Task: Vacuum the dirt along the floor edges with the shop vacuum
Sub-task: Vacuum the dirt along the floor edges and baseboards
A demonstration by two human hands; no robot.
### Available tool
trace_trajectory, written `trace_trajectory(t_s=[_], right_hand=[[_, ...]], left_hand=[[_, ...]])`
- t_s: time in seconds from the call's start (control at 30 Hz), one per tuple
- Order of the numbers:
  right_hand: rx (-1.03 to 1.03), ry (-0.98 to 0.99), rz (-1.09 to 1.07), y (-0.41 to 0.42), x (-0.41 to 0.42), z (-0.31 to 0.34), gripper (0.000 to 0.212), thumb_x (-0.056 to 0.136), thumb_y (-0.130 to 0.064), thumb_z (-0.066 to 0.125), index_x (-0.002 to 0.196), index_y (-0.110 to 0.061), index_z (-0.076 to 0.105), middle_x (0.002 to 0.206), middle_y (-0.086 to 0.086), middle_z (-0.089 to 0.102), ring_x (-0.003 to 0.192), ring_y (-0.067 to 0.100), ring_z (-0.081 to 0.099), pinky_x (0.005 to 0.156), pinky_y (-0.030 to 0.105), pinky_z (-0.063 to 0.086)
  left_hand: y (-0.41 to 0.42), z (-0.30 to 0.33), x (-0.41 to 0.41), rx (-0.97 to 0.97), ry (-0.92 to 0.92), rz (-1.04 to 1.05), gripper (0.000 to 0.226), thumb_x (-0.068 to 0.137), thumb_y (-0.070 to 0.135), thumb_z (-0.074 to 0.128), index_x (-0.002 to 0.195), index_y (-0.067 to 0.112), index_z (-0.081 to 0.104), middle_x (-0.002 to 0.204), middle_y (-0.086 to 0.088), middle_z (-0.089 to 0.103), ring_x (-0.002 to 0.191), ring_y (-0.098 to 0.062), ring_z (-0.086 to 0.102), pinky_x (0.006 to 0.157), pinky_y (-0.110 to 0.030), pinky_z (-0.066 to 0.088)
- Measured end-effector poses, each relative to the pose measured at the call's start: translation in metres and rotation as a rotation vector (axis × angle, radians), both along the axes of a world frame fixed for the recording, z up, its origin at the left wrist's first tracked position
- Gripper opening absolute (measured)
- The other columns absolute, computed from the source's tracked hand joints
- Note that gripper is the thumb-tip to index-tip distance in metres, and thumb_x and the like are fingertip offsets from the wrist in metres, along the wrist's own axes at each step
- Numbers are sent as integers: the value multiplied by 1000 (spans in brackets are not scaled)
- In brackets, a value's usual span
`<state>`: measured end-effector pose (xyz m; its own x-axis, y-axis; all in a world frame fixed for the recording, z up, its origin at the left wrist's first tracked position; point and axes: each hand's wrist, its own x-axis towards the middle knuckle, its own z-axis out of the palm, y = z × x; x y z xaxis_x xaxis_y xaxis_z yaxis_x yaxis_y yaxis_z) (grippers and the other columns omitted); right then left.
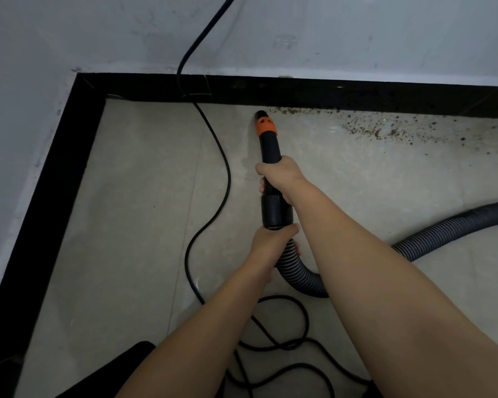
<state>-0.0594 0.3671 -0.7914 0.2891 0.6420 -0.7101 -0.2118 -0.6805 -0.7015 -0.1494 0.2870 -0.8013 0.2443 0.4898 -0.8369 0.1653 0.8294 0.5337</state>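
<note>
The black vacuum nozzle (266, 133) with an orange collar points at the floor just short of the far black skirting (299, 91). My right hand (281, 175) grips the nozzle tube near its middle. My left hand (273, 242) grips the ribbed grey hose (443, 234) right behind the black cuff. Brown dirt (368, 127) lies scattered along the skirting to the right of the nozzle tip, starting right beside it. The hose curves under my right arm and runs off to the right.
A black power cord (222, 168) hangs down the white wall, crosses the tiles left of the nozzle and coils near my forearms. Black skirting also runs along the left wall (55, 196). A dark object (138, 351) shows at the bottom edge.
</note>
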Motion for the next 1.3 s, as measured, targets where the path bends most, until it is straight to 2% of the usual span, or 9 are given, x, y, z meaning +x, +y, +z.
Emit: trace_trajectory(t_s=[0.13,0.27,0.37,0.6,0.77,1.0,1.07,1.13,1.3], right_hand=[[-1,-21,-19,7,-2,0,18,85,-7,58,100,-5,49,65,8,53,50,18,51,50,27,49],[-8,-39,-74,10,4,-1,19,85,-8,58,101,-6,48,64,8,53,48,18,51,51,27,49],[-14,-41,-108,9,8,-2,17,85,-8,58,99,-7,47,64,8,52,47,18,51,49,26,48],[-18,-26,-142,0,16,-1,16,86,-7,57,99,-8,46,64,7,51,48,17,50,42,20,44],[-24,-43,-185,-10,27,-1,16,86,-7,57,98,-7,47,64,8,52,48,18,50,44,22,46],[-29,-43,-243,-26,50,0,14,87,-6,57,82,-12,45,64,8,51,47,19,49,41,20,45],[-28,-45,-255,-29,55,0,12,86,-5,57,85,-10,46,63,9,50,47,20,48,40,20,45],[-25,-52,-265,-32,61,0,11,87,-5,56,88,-8,46,62,9,50,47,20,48,37,17,44],[-44,-78,-283,-38,77,0,15,86,-6,57,80,-12,44,61,10,52,45,20,50,40,19,44]], left_hand=[[9,0,-3,0,11,-19,12,84,16,69,92,10,63,68,-4,66,46,-6,60,48,-16,51],[16,0,-1,6,14,-59,21,84,16,69,101,6,63,60,-2,66,44,-6,60,49,-16,51],[17,-1,2,15,20,-93,28,84,15,68,109,3,62,64,-4,64,45,-8,61,50,-18,51],[12,-3,6,20,17,-133,21,84,14,68,102,5,61,64,-4,64,45,-8,60,51,-17,50],[5,-2,14,33,5,-187,18,84,13,68,97,4,60,57,-6,61,44,-14,57,51,-21,50],[-3,-1,32,40,-13,-262,16,84,11,66,96,4,59,48,-2,60,42,-14,56,48,-20,48],[-5,0,37,38,-21,-277,12,84,11,65,92,5,58,47,-2,59,41,-13,56,46,-19,48],[-7,0,43,33,-23,-290,10,84,11,64,89,6,57,48,-3,59,40,-12,56,45,-18,48],[-11,2,56,31,-30,-316,16,85,12,65,94,5,55,58,-9,58,39,-12,55,44,-17,48]])
